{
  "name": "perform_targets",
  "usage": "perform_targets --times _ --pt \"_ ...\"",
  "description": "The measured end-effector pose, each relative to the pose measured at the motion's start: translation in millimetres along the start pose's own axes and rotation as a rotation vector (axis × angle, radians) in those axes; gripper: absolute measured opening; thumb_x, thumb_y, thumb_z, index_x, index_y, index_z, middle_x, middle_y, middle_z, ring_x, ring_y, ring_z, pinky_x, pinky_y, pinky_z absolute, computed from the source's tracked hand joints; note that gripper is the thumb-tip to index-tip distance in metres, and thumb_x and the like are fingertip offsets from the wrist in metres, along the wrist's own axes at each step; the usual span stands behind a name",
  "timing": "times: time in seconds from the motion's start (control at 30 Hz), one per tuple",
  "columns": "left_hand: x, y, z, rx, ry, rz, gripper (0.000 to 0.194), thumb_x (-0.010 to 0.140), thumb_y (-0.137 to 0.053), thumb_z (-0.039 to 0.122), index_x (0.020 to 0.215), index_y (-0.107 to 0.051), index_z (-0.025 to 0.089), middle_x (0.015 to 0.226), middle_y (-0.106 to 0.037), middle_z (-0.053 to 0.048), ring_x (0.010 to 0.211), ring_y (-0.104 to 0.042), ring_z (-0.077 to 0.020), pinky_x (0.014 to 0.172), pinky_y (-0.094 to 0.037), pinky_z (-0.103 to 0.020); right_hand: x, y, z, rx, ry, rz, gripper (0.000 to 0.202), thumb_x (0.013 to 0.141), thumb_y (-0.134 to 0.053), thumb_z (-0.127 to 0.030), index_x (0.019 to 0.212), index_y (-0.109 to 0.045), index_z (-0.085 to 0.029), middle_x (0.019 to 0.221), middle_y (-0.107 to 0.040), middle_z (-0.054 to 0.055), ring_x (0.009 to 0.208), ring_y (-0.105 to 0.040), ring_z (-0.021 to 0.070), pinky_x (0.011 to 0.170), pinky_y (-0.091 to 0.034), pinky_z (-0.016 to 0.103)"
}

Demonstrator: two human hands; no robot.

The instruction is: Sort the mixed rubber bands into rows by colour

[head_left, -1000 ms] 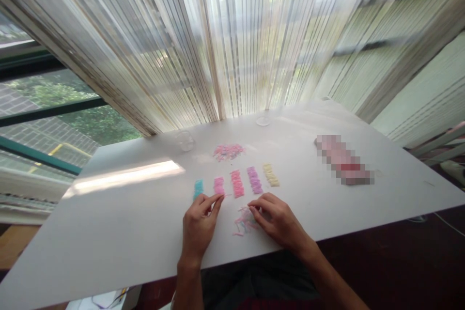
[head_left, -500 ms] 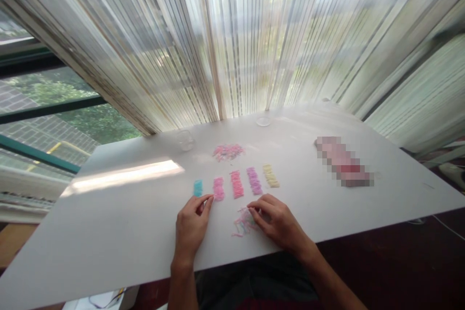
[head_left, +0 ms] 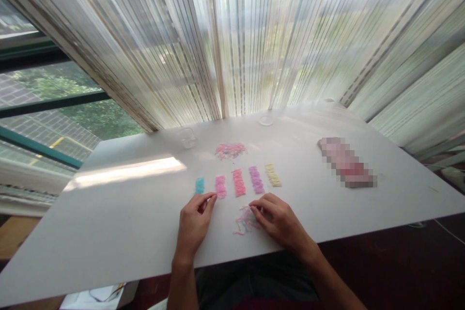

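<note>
My left hand (head_left: 196,218) has thumb and forefinger pinched together at the lower end of a column of small pink pieces (head_left: 220,186); whatever they hold is too small to make out. Just left of it, a short turquoise column (head_left: 199,185) is partly behind the fingers. My right hand (head_left: 278,218) pinches at the upper edge of a loose pile of mixed, thin pastel pieces (head_left: 244,223), covering its right side. What lies between those fingertips is unclear. Coral (head_left: 239,182), purple (head_left: 256,179) and yellow (head_left: 273,175) columns stand in the same row.
A heap of mostly pink pieces (head_left: 231,150) lies behind the row on the white table (head_left: 127,218). Farther back are a clear container (head_left: 188,139) and a clear round lid (head_left: 266,121). A blurred pinkish object (head_left: 347,162) lies at right. Curtains hang along the back edge.
Both hands keep their pinched poses at nearly the same spots on the table. The whole view has shifted slightly.
</note>
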State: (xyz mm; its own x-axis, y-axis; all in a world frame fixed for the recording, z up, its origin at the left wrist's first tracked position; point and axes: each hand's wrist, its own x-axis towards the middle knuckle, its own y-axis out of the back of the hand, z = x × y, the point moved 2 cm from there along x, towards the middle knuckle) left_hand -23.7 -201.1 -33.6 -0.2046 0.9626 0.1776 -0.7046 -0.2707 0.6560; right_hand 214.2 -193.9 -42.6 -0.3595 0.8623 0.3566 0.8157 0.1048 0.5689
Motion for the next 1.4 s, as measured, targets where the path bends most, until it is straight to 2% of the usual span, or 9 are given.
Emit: perform_targets --times 0.27,0.5,1.1,1.27,1.4 --pt "3 0.3 1 0.012 0.06 0.005 0.04 0.088 -0.056 0.052 0.09 -0.078 0.019 0.073 -0.07 -0.002 0.062 -0.057 -0.016 0.064 -0.045 -0.027 0 0 1 0.007 -0.002 -0.008 0.014 0.097 -0.056 -0.019 0.096 -0.07 -0.022 0.085 -0.067 0.004 0.08 -0.064 0.0195 0.073 -0.053 0.032" --pt "5 -0.9 3 0.055 0.094 0.013 0.039 0.087 -0.056 0.051 0.089 -0.079 0.019 0.075 -0.072 -0.003 0.064 -0.06 -0.0172 0.066 -0.046 -0.028 -1 0 0 0.004 -0.005 -0.008 0.015 0.098 -0.056 -0.02 0.096 -0.07 -0.022 0.085 -0.067 0.004 0.079 -0.064 0.0191 0.073 -0.052 0.031" --pt "5 -1.8 4 0.08 0.058 0.002 0.035 0.09 -0.056 0.047 0.091 -0.078 0.019 0.08 -0.074 -0.004 0.068 -0.063 -0.0173 0.068 -0.047 -0.028 0 1 -1 -0.027 0.02 0.006 0.015 0.098 -0.056 -0.021 0.096 -0.071 -0.022 0.084 -0.067 0.004 0.077 -0.064 0.0185 0.071 -0.055 0.03" --pt "4 -0.6 5 0.1 0.019 0.009 0.035 0.091 -0.054 0.046 0.09 -0.077 0.02 0.073 -0.069 -0.001 0.063 -0.059 -0.0158 0.065 -0.046 -0.027 0 0 -1 -0.027 0.019 0.001 0.014 0.098 -0.056 -0.021 0.095 -0.07 -0.022 0.084 -0.067 0.004 0.078 -0.064 0.0186 0.072 -0.055 0.031" --pt "-2 -1.9 16 0.07 -0.139 -0.021 0.03 0.095 -0.054 0.04 0.093 -0.076 0.019 0.068 -0.061 0.001 0.06 -0.055 -0.0138 0.063 -0.046 -0.025 0 0 -1 -0.022 0.015 0.005 0.014 0.098 -0.057 -0.02 0.097 -0.07 -0.022 0.085 -0.068 0.004 0.079 -0.065 0.0189 0.073 -0.055 0.032"
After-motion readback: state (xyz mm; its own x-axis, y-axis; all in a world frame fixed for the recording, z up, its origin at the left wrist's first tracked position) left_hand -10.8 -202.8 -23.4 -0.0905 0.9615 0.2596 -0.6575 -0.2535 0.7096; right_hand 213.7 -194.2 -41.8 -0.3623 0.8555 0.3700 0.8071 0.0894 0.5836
